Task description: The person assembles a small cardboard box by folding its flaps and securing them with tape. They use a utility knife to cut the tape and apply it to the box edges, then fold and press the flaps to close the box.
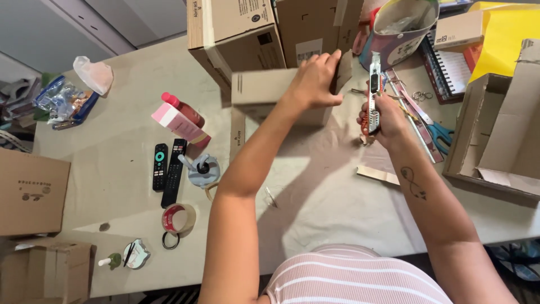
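Observation:
My left hand (316,80) presses down on a flat folded cardboard piece (261,90) in the middle of the table (337,214), fingers spread over its right end. Just to the right of that end, my right hand (382,115) grips a utility knife (374,84) with an orange-and-grey handle, its tip pointing away from me. A long cardboard flap (237,134) hangs from the piece toward me. A narrow cardboard offcut (378,175) lies under my right forearm.
Two black remotes (167,166), a tape roll (179,218), a tape dispenser (201,169) and a pink box with a red bottle (180,121) sit left. Cardboard boxes (236,34) stand at the back, an open box (498,135) at right. Blue scissors (439,134) and a ruler lie near the knife.

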